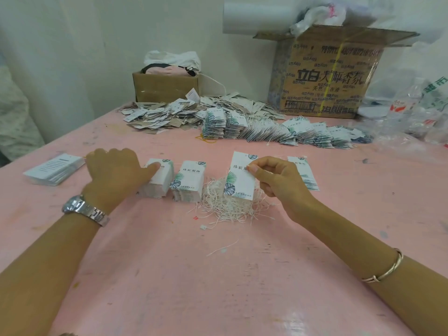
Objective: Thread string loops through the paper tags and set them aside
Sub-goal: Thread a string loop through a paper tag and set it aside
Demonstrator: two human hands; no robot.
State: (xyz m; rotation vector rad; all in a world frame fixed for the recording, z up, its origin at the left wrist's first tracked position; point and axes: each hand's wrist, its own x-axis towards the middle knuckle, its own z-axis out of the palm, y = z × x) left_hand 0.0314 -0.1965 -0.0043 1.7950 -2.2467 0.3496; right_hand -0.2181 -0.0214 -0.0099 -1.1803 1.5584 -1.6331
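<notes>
My right hand (276, 180) pinches a white paper tag with a leaf print (240, 180) by its right edge, holding it upright over a loose heap of white string loops (228, 204). My left hand (116, 173) rests on a stack of tags (158, 183), its thumb on the top tag. A second stack of tags (190, 181) stands between that stack and the strings. Another tag (306, 175) lies flat behind my right hand, partly hidden by it.
A stack of text-printed cards (54, 169) lies at the left on the pink table (194, 275). Rows of strung tags (278, 132) and a loose tag heap (169, 112) lie farther back. Two cardboard boxes (327, 76) (164, 87) and plastic bags (412, 112) stand behind.
</notes>
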